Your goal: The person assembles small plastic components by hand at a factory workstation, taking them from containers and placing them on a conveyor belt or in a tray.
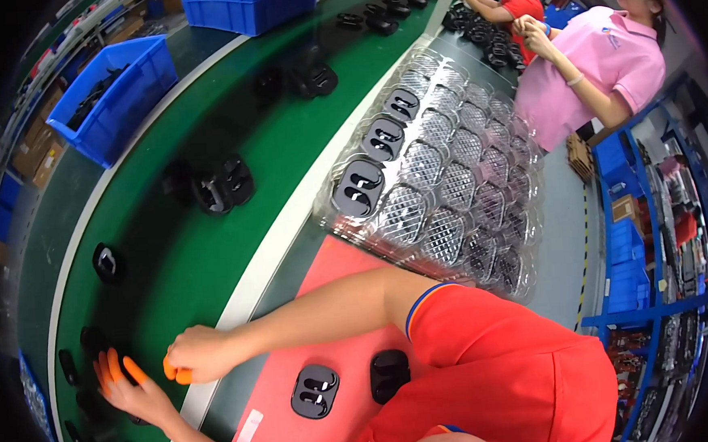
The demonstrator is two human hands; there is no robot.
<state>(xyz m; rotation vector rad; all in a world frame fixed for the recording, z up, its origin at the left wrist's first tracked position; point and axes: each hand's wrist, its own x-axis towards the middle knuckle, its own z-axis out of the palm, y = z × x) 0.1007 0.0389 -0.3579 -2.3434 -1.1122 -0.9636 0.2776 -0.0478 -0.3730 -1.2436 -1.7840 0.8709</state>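
Note:
My left hand (pixel 129 393), with orange finger covers, reaches over the green conveyor belt (pixel 225 99) with its fingers spread. A dark piece (pixel 93 341) lies by its fingertips; whether they touch is unclear. My right hand (pixel 202 355), also in orange finger covers, is closed at the belt's near edge, and anything inside is hidden. On the red mat (pixel 337 275) beside my right forearm lie a dark grey rounded case (pixel 315 391) with two earbud-like pieces and another black case (pixel 390 374), partly covered by my red shirt.
A clear plastic tray (pixel 423 156) with many pockets holds 3 grey cases in its left row. Several black cases (pixel 222 186) lie along the belt. Beyond it stand blue bins (pixel 138 68). A person in pink (pixel 588 69) and one in red (pixel 523 24) work at the far right.

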